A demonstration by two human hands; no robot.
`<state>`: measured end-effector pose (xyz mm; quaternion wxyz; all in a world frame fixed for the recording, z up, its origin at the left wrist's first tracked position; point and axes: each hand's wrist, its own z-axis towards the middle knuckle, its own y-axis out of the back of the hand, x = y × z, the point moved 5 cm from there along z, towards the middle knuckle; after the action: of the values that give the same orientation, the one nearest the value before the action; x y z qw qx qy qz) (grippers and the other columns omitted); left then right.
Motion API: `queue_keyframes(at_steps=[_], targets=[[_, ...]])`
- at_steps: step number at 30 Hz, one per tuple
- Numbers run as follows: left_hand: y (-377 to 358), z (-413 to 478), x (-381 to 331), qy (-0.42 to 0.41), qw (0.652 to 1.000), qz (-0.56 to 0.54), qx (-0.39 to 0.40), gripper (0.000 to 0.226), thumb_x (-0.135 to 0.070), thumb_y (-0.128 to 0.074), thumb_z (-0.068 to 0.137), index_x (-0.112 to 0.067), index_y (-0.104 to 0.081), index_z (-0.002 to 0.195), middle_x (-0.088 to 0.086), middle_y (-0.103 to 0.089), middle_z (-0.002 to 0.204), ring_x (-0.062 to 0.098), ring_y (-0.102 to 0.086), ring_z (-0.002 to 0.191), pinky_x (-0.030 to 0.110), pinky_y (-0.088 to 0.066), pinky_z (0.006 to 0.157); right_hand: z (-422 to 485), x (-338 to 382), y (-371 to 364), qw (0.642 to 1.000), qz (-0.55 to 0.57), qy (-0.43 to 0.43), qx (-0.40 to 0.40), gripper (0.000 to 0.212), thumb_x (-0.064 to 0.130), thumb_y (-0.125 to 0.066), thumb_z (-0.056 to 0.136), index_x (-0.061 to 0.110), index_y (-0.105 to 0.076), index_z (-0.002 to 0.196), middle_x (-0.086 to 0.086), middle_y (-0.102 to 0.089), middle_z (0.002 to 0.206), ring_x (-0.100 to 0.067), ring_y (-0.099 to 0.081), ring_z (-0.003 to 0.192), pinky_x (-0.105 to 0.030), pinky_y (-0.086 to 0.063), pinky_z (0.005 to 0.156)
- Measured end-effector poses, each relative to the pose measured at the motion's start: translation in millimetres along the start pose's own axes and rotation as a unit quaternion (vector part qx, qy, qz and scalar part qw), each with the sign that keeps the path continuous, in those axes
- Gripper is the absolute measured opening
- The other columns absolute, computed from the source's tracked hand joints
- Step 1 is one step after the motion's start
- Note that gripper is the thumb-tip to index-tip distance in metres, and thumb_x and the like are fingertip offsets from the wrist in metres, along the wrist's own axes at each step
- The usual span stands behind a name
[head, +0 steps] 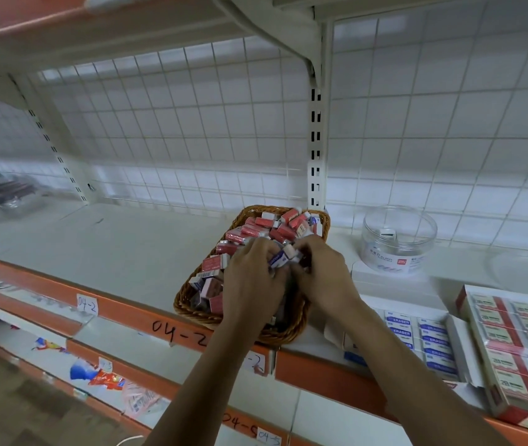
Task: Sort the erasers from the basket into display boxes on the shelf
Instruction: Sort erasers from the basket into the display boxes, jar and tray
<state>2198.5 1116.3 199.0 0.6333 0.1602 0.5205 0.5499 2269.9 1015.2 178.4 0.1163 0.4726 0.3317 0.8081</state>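
Observation:
A brown wicker basket [188, 300] stands on the white shelf, heaped with red-sleeved and blue-sleeved erasers [256, 228]. Both hands reach into its middle. My left hand [251, 284] is closed around blue-sleeved erasers [277, 260], and my right hand [323, 278] pinches a pale eraser [290, 252] right beside them. To the right lie two display boxes: one with blue-labelled erasers [430, 342] in rows, and further right one with red-labelled erasers [513, 342].
A clear round plastic tub [397, 243] sits on a white box behind the display boxes. The shelf's orange front edge [127, 312] carries handwritten labels. Lower shelves at the left hold scattered packets [101, 376]. A wire grid backs the shelf.

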Motion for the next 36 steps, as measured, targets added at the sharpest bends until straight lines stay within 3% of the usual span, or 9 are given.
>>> queue_keyframes(at_steps=[3, 7, 9, 13, 15, 20, 23, 29, 36], targets=[[-2, 7, -14, 0.018, 0.996, -0.09, -0.001, 0.024, -0.027, -0.068, 0.086, -0.023, -0.052, 0.104, -0.016, -0.056, 0.081, 0.0, -0.056, 0.074, 0.007, -0.039, 0.057, 2, -10, 23, 0.996, 0.06, -0.008, -0.067, 0.018, 0.013, -0.055, 0.087, 0.019, -0.051, 0.103, -0.003, -0.061, 0.097, -0.019, -0.06, 0.086, -0.036, -0.052, 0.077], [-13, 13, -34, -0.002, 0.988, -0.152, 0.017, 0.043, -0.029, -0.061, 0.091, -0.028, -0.044, 0.13, -0.023, -0.053, 0.087, -0.012, -0.05, 0.07, 0.002, -0.04, 0.058, 4, -34, 60, 0.99, 0.02, -0.035, -0.133, 0.02, 0.009, -0.058, 0.087, 0.015, -0.061, 0.106, -0.005, -0.061, 0.098, -0.019, -0.06, 0.086, -0.011, -0.038, 0.07], [-20, 14, -41, 0.002, 0.981, -0.189, 0.032, 0.037, -0.029, -0.062, 0.09, -0.027, -0.049, 0.125, -0.021, -0.055, 0.091, -0.009, -0.054, 0.075, 0.001, -0.041, 0.062, 3, -49, 80, 0.984, 0.006, -0.065, -0.165, 0.019, 0.011, -0.058, 0.088, 0.011, -0.063, 0.107, -0.008, -0.064, 0.099, -0.021, -0.06, 0.087, -0.015, -0.036, 0.072], [-43, 16, -52, 0.053, 0.952, -0.29, 0.082, 0.021, -0.032, -0.07, 0.083, -0.028, -0.054, 0.096, -0.007, -0.066, 0.086, 0.014, -0.067, 0.08, 0.033, -0.056, 0.077, -1, -76, 114, 0.969, 0.007, -0.126, -0.211, 0.025, 0.014, -0.053, 0.091, 0.007, -0.061, 0.114, -0.011, -0.067, 0.102, -0.022, -0.061, 0.087, -0.017, -0.037, 0.077], [-48, 16, -59, 0.06, 0.945, -0.309, 0.095, 0.024, -0.034, -0.072, 0.081, -0.024, -0.056, 0.096, -0.004, -0.068, 0.086, 0.016, -0.069, 0.079, 0.039, -0.057, 0.079, -1, -86, 124, 0.965, 0.021, -0.166, -0.201, 0.032, 0.014, -0.052, 0.093, 0.008, -0.056, 0.124, -0.011, -0.064, 0.114, -0.025, -0.06, 0.103, -0.024, -0.04, 0.089], [-53, 12, -78, -0.004, 0.941, -0.302, 0.154, 0.008, -0.026, -0.067, 0.087, -0.033, -0.064, 0.09, -0.012, -0.069, 0.088, 0.003, -0.066, 0.073, 0.02, -0.052, 0.071, -2, -99, 124, 0.967, 0.076, -0.199, -0.143, 0.042, 0.005, -0.047, 0.092, 0.01, -0.046, 0.134, -0.007, -0.056, 0.13, -0.019, -0.056, 0.114, -0.02, -0.038, 0.09], [-58, 7, -83, -0.038, 0.944, -0.263, 0.195, 0.012, -0.024, -0.071, 0.083, -0.034, -0.068, 0.09, -0.023, -0.064, 0.092, -0.004, -0.063, 0.085, 0.017, -0.051, 0.077, -9, -97, 121, 0.973, 0.071, -0.178, -0.132, 0.041, -0.002, -0.045, 0.089, 0.01, -0.052, 0.128, -0.005, -0.06, 0.125, -0.017, -0.06, 0.108, -0.019, -0.04, 0.09], [-66, 0, -87, -0.111, 0.948, -0.148, 0.258, 0.033, -0.015, -0.064, 0.086, -0.023, -0.065, 0.118, -0.001, -0.059, 0.118, 0.013, -0.062, 0.099, 0.031, -0.05, 0.092, -30, -83, 114, 0.987, 0.029, -0.122, -0.101, 0.028, 0.0, -0.052, 0.088, 0.015, -0.066, 0.107, 0.002, -0.068, 0.099, -0.007, -0.058, 0.087, -0.006, -0.037, 0.075], [-66, -15, -89, -0.179, 0.932, -0.049, 0.313, 0.016, -0.028, -0.061, 0.091, -0.025, -0.054, 0.105, -0.003, -0.067, 0.093, 0.008, -0.059, 0.075, 0.019, -0.036, 0.057, -60, -74, 94, 0.991, -0.104, -0.072, 0.044, 0.032, 0.011, -0.055, 0.09, 0.02, -0.061, 0.119, 0.004, -0.061, 0.123, -0.011, -0.055, 0.111, -0.019, -0.038, 0.093]])
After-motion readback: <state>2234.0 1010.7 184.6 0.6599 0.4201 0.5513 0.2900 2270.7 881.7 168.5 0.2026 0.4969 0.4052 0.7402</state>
